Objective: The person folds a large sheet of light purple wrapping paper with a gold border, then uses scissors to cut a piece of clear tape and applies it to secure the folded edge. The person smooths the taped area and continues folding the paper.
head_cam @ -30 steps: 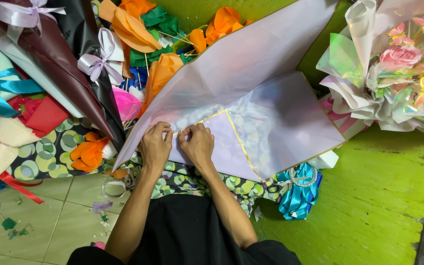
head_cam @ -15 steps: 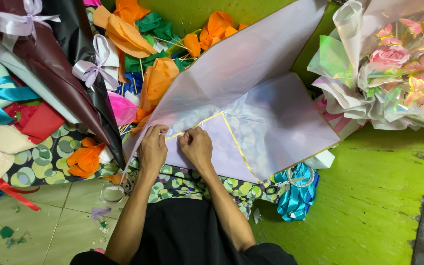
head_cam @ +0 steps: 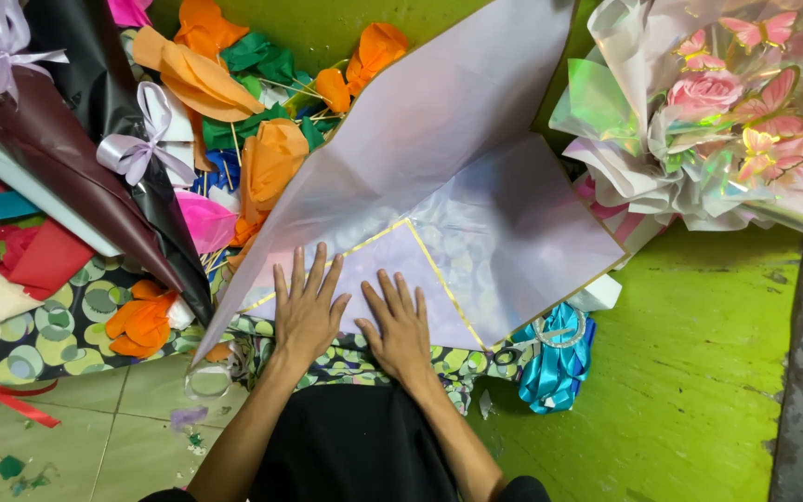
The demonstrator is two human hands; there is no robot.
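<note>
A large translucent lilac wrapping sheet with a thin gold border lies folded over a green-and-black circle-patterned cloth. Its near folded corner forms a flat flap. My left hand lies palm down on that flap with fingers spread. Beside it, my right hand also presses flat on the flap, fingers apart. Neither hand grips anything.
Orange and green paper flowers on sticks pile at the back left. Dark wrapped bouquets with lilac bows lie to the left. A pink rose bouquet with butterflies sits at the right. Blue ribbon rolls rest on the green floor.
Both hands were pinching the folded edge with fingers curled; now they lie open and flat on the flap. The view has shifted slightly.
</note>
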